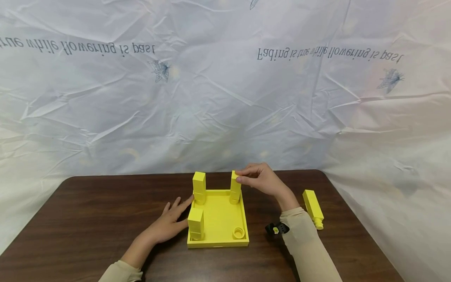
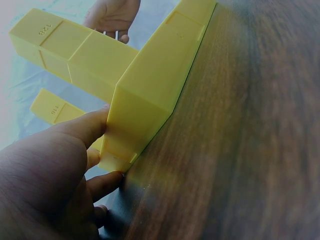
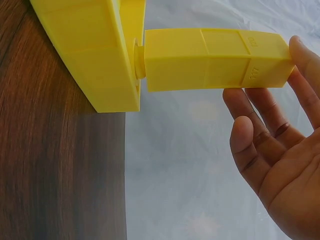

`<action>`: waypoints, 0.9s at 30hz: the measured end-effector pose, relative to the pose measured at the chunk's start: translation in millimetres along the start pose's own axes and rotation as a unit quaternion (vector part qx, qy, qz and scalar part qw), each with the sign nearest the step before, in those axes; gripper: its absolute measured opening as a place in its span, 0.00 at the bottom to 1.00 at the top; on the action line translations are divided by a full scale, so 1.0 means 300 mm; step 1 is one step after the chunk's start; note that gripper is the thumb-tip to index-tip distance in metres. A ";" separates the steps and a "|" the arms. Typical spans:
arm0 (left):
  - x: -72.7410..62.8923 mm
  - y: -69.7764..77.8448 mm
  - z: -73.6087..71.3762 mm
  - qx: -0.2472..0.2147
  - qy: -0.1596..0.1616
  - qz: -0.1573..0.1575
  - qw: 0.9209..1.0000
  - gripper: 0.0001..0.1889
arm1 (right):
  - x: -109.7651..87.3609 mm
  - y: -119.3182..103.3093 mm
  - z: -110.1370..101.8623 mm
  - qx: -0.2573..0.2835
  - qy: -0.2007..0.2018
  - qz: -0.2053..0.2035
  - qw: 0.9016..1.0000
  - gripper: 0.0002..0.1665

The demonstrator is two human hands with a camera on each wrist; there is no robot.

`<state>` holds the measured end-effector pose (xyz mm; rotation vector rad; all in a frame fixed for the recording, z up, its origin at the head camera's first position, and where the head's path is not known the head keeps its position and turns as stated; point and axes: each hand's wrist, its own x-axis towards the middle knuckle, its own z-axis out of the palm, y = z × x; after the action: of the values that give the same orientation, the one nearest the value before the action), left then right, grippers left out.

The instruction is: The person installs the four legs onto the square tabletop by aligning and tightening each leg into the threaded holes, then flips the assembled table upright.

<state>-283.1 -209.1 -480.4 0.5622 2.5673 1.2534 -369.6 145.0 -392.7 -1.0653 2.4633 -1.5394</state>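
Observation:
A shallow yellow rectangular tray (image 1: 216,219) lies on the table with square yellow legs standing upright in three corners. My right hand (image 1: 262,179) pinches the top of the far right leg (image 1: 235,192) between thumb and fingers. In the right wrist view, a narrow round neck joins this leg (image 3: 175,60) to its corner of the tray. My left hand (image 1: 167,225) rests with extended fingers against the tray's left wall, beside the far left leg (image 1: 199,183) and the near left leg (image 1: 195,223). An uncovered round socket (image 1: 238,233) sits in the near right corner.
Another yellow leg (image 1: 312,205) lies on its side to the right, its ridged round end toward me, beyond my right forearm. The dark wooden table (image 1: 105,211) ends at a far edge just behind the tray. A wrinkled white printed cloth (image 1: 225,98) hangs behind.

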 end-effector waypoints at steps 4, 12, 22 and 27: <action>-0.003 0.004 -0.002 -0.002 0.003 0.003 1.000 0.42 | -0.001 -0.001 -0.001 -0.002 0.001 0.000 1.000 0.16; -0.003 0.007 0.002 0.000 0.003 -0.005 1.000 0.43 | -0.001 -0.005 -0.001 -0.004 0.000 0.009 1.000 0.16; -0.003 0.012 -0.002 0.001 0.006 0.003 1.000 0.42 | 0.002 -0.004 0.000 -0.006 0.001 0.016 1.000 0.16; -0.002 0.007 -0.001 0.002 0.007 0.005 1.000 0.42 | 0.004 0.001 0.005 0.008 -0.004 0.020 1.000 0.15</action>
<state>-282.3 -208.4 -478.5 0.5690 2.5822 1.2591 -370.1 143.2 -393.4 -1.0121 2.4474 -1.5382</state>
